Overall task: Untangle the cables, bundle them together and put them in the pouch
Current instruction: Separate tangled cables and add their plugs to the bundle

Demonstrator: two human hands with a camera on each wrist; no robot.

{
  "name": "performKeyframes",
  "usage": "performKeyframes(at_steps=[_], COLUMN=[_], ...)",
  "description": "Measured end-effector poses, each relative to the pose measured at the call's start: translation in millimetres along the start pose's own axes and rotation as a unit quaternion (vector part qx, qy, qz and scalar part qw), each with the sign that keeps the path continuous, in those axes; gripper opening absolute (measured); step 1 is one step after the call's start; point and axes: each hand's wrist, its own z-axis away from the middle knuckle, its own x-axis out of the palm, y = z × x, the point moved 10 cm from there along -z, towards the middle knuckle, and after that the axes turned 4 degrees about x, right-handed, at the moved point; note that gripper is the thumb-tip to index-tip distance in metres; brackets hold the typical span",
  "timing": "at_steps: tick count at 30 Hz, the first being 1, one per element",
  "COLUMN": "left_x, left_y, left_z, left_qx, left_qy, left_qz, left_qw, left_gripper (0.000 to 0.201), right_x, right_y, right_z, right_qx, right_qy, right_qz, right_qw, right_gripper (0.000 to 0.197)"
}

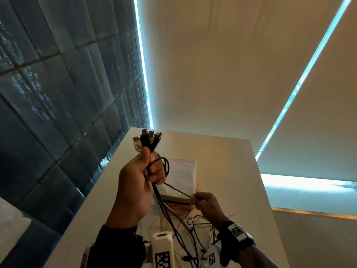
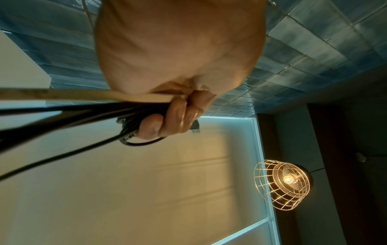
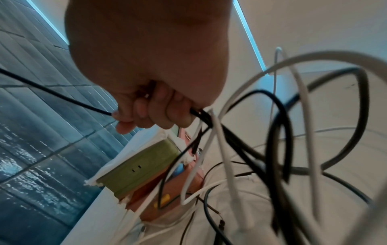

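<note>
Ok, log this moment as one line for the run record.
left hand: grips cables, plugs up | right hand: pinches one black cable | pouch: on table | stage: untangling

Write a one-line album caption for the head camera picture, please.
Left hand grips a bunch of cables by their plugs while the right hand pulls one black cable sideways above the white table.

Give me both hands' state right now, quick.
Left hand: closed round the bunch of cables, plug ends sticking up.
Right hand: closed, pinching one black cable that runs up to the left hand.
</note>
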Motion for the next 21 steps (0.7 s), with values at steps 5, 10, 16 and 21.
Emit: performKeyframes(at_steps=[5,10,16,21], left_x=[-3.5,-13.5,-13.8,-6.2], left_y=[-0.4,-8.3,-28.7,-25.4], left_z=[1.5,-5.1,-5.3,-3.4], left_qx=[-0.006,-0.028,-0.051,-0.055], left_qy=[0.006,0.038,0.085,0.074], left_qz=[-0.003,-0.028,-0.061,-0.022], left_qw=[1.0,0.998,0.993,0.996], left_gripper=[0.032,0.032,0.033,0.036], right_x=[-10.9,-50.4,-40.3,-17.7], right_y=[14.6,-46.1,-175.1,-207.6], right_z=[-7.0,-2.4,49.5,82.4], right_qx=[0.04,0.005,-0.165,-0.225], right_qy=[0.029,0.148,0.051,-0.061], right_qz=[0.091,0.012,-0.163,-0.179], right_qw=[0.995,0.989,0.971,0.956], right_gripper=[0.036,0.021,0.012,0.013])
